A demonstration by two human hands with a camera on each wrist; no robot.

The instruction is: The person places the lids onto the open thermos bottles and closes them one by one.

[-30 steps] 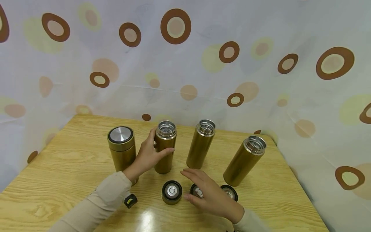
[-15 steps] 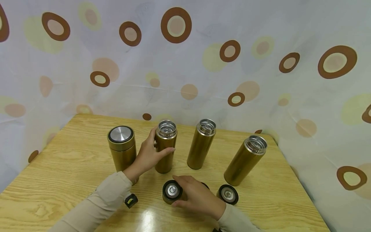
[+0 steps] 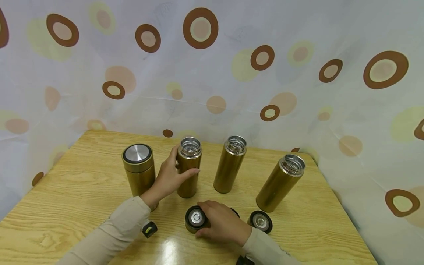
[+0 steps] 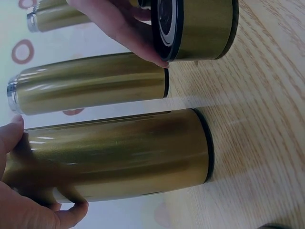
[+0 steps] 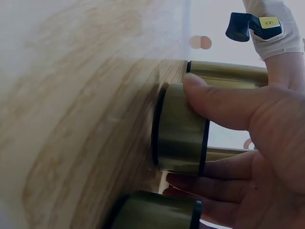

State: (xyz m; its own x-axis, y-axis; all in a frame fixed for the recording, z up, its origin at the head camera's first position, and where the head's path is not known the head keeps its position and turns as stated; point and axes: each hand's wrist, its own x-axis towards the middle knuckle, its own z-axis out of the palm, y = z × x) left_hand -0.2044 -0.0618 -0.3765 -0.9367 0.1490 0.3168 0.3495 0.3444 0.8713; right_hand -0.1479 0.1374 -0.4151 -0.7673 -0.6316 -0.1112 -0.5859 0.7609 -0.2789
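Note:
My left hand (image 3: 169, 178) holds a gold thermos bottle (image 3: 188, 187) that stands without its lid, its steel neck bare. In the left wrist view, thumb and fingers lie on opposite sides of this bottle (image 4: 124, 152). Nearer me, my right hand (image 3: 223, 223) grips an upside-down bottle lid (image 3: 194, 221), gold outside with a dark ring and silver centre. The right wrist view has the thumb on one side of the lid (image 5: 178, 131) and the fingers at the other. Behind the right hand, a second lid (image 3: 235, 211) is mostly hidden.
Left of the held bottle stands a capped thermos bottle (image 3: 137, 165), partly covered by my left wrist. Two more uncapped bottles stand to the right, one near the middle (image 3: 229, 167) and one farther right (image 3: 279, 186). Another upturned lid (image 3: 260, 221) lies on the wooden table (image 3: 318, 232).
My right hand has moved left from over the middle lid to the left lid and taken hold of it. The left hand keeps its grip on the bottle.

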